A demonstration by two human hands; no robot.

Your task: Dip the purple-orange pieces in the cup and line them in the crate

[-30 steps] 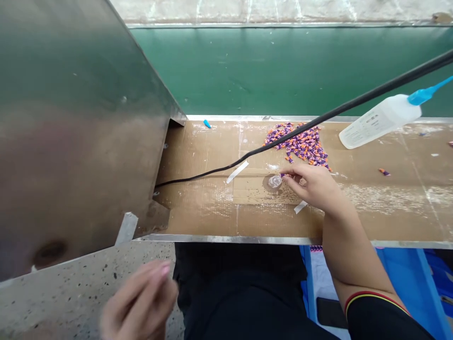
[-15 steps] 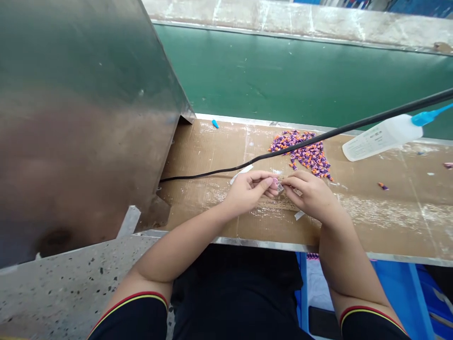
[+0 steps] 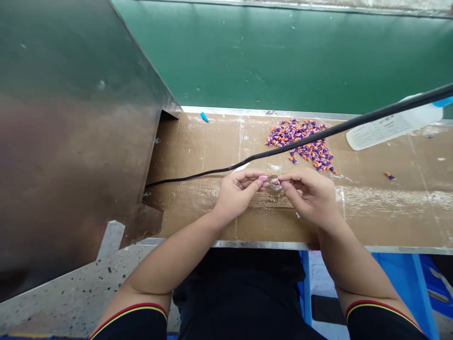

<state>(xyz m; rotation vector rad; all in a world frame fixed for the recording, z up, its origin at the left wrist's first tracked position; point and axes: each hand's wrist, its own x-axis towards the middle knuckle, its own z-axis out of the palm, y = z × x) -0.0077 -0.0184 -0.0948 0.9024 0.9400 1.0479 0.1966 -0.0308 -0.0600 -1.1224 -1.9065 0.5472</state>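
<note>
My left hand (image 3: 238, 191) pinches a small pink piece (image 3: 263, 178) between thumb and forefinger. Facing it, my right hand (image 3: 311, 193) has thumb and forefinger closed on a small purple piece (image 3: 280, 182), mostly covered by the fingertips. Between the two hands, low over the cardboard, shows a small clear round dish (image 3: 274, 185); its contents cannot be made out. Just beyond my right hand lies a pile of small purple and orange pieces (image 3: 311, 153).
A black cable (image 3: 219, 171) crosses above the cardboard-covered table (image 3: 208, 151). Behind it lies a white squeeze bottle (image 3: 385, 126). One loose purple-orange piece (image 3: 390, 176) sits at right, a blue cap (image 3: 204, 117) at far left. A metal panel (image 3: 78, 132) borders the left side.
My hands have drawn slightly apart, and a purple piece now shows at my right fingertips. The clear round dish is more exposed between them. The camera view has tilted downward.
</note>
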